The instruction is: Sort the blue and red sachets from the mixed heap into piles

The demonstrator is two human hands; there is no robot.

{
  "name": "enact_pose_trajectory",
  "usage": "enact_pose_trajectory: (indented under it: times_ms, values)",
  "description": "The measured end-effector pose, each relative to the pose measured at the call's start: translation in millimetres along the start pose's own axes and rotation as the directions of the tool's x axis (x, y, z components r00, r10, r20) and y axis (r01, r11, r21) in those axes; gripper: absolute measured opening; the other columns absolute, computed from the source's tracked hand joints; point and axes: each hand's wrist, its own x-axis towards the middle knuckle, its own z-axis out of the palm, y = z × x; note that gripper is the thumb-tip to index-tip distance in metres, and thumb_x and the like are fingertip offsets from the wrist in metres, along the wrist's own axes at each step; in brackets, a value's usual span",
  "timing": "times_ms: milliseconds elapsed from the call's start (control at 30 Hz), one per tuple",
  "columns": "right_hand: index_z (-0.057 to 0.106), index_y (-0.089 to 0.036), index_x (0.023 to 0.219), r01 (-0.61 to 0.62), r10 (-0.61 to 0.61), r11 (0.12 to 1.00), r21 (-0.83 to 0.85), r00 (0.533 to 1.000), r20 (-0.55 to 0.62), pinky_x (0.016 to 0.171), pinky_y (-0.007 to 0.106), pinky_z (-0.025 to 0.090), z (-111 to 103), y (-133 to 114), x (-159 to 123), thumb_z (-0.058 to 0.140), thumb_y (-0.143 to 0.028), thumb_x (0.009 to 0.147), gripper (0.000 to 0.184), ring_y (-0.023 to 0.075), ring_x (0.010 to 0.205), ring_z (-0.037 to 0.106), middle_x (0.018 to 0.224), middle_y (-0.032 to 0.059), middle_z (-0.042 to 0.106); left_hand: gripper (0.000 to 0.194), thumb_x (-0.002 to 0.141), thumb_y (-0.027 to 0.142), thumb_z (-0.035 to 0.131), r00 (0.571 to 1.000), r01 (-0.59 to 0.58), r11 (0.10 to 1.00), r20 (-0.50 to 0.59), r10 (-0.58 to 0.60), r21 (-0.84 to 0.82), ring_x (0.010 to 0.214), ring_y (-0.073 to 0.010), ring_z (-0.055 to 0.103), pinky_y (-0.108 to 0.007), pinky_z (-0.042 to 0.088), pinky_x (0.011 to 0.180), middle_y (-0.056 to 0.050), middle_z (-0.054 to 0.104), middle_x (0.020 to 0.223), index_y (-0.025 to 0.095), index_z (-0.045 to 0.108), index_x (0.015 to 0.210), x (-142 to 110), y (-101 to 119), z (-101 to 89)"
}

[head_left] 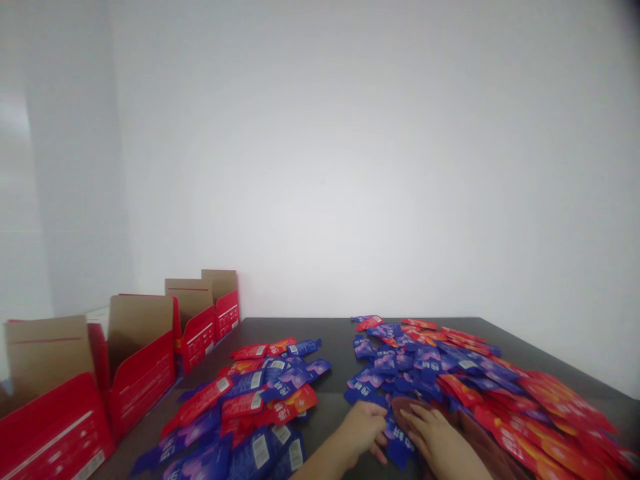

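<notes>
My left hand (362,430) is closed, fingers curled, at the near edge of the pile on the right, with the edge of a blue packet (367,395) at its thumb and index finger. Close beside it, my right hand (434,437) lies with its fingers stretched out over some dark brown soft material (473,433); what that material is, I cannot make out. Between the two hands is another blue packet (399,443), partly hidden by them. Blue packets (427,360) and red-orange packets (560,397) spread out beyond and to the right of my hands.
Left of my hands lies a second heap of red and blue packets (260,390), some showing barcodes. Several red cardboard boxes (143,387) with raised brown flaps stand in a row along the left. A dark table (333,333) reaches back to a white wall (325,167).
</notes>
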Motion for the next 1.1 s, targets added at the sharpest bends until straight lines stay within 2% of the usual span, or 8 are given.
enact_pose_trajectory:
  times_ms: [100,200,400,600,667,800,900,1100]
  values:
    - [0.063,-0.02,0.126,0.059,-0.058,0.998,0.039,0.998,-0.02,0.105,0.043,0.039,1.7,-4.4,-1.4,0.043,-0.028,0.092,0.041,0.0289,0.126,0.05,0.134,0.0121,0.058,0.024,0.062,0.02,0.063,0.998,-0.031,0.999,-0.044,0.033,0.038,0.051,-0.0122,0.051,-0.023,0.045,0.045,0.001,0.057,0.064,0.014,0.064,0.086,-0.5,-1.4,0.8]
    - [0.064,-0.024,0.125,0.121,-0.119,0.987,0.103,0.993,-0.028,0.105,0.038,0.039,2.8,-5.8,-1.9,0.043,-0.029,0.092,0.039,0.0255,0.124,0.051,0.134,0.0081,0.059,0.04,0.057,0.016,0.066,0.999,-0.042,0.997,-0.027,0.044,0.066,0.054,-0.0126,0.055,-0.021,0.043,0.046,0.0,0.064,0.075,0.016,0.063,0.096,-1.4,-1.4,0.5]
    - [0.068,-0.024,0.118,-0.058,0.067,0.996,0.061,0.986,-0.154,0.104,0.042,0.037,-0.8,13.3,-2.1,0.036,-0.026,0.093,0.04,0.0254,0.115,0.056,0.122,0.0094,0.066,0.025,0.054,0.019,0.072,0.999,-0.039,0.996,-0.03,0.042,0.076,0.055,-0.0134,0.054,-0.024,0.042,0.054,0.0,0.064,0.07,0.015,0.066,0.078,-1.9,1.4,-4.2]
    - [0.062,-0.022,0.128,0.197,-0.188,0.967,0.161,0.98,-0.068,0.105,0.037,0.039,-6.9,-11.8,-6.0,0.041,-0.025,0.092,0.041,0.0234,0.122,0.052,0.132,0.0081,0.06,0.011,0.059,0.019,0.07,0.99,-0.123,0.992,-0.07,0.126,0.041,0.061,-0.0137,0.057,-0.026,0.045,0.068,0.002,0.06,0.061,0.015,0.064,0.067,-1.8,4.6,4.9]
    - [0.061,-0.023,0.128,0.229,-0.224,0.958,0.173,0.973,-0.048,0.107,0.037,0.038,-7.6,-15.7,-6.6,0.042,-0.023,0.091,0.042,0.0226,0.124,0.051,0.134,0.0066,0.059,0.007,0.062,0.018,0.068,0.988,-0.108,0.993,-0.106,0.111,0.038,0.06,-0.0133,0.057,-0.026,0.047,0.067,0.002,0.059,0.06,0.014,0.065,0.068,-2.4,6.6,6.9]
    - [0.06,-0.018,0.129,0.09,-0.081,0.99,0.106,0.993,-0.087,0.107,0.04,0.038,-8.3,-3.4,-3.9,0.038,-0.021,0.09,0.045,0.0243,0.124,0.052,0.133,0.0101,0.059,0.011,0.069,0.019,0.062,0.982,-0.023,0.999,-0.186,0.03,0.04,0.049,-0.0129,0.055,-0.025,0.047,0.052,0.001,0.06,0.059,0.014,0.067,0.077,-4.4,9.1,5.7]
    - [0.057,-0.015,0.132,0.019,-0.01,0.995,0.098,0.996,-0.092,0.107,0.041,0.038,-11.3,2.4,-2.2,0.037,-0.021,0.091,0.047,0.0239,0.124,0.052,0.134,0.012,0.058,0.016,0.072,0.018,0.058,0.979,-0.018,0.999,-0.202,0.024,0.032,0.048,-0.0127,0.056,-0.022,0.046,0.047,0.0,0.062,0.063,0.015,0.067,0.085,-5.4,8.6,5.2]
    - [0.063,-0.021,0.126,0.277,-0.279,0.936,0.217,0.96,-0.02,0.106,0.034,0.039,-25.2,-27.0,-12.6,0.042,-0.024,0.091,0.041,0.0206,0.122,0.054,0.132,0.0084,0.06,0.016,0.076,0.019,0.054,0.976,-0.018,1.0,-0.217,0.022,0.02,0.046,-0.0126,0.056,-0.022,0.044,0.045,-0.001,0.063,0.061,0.013,0.067,0.083,-4.3,5.6,8.5]
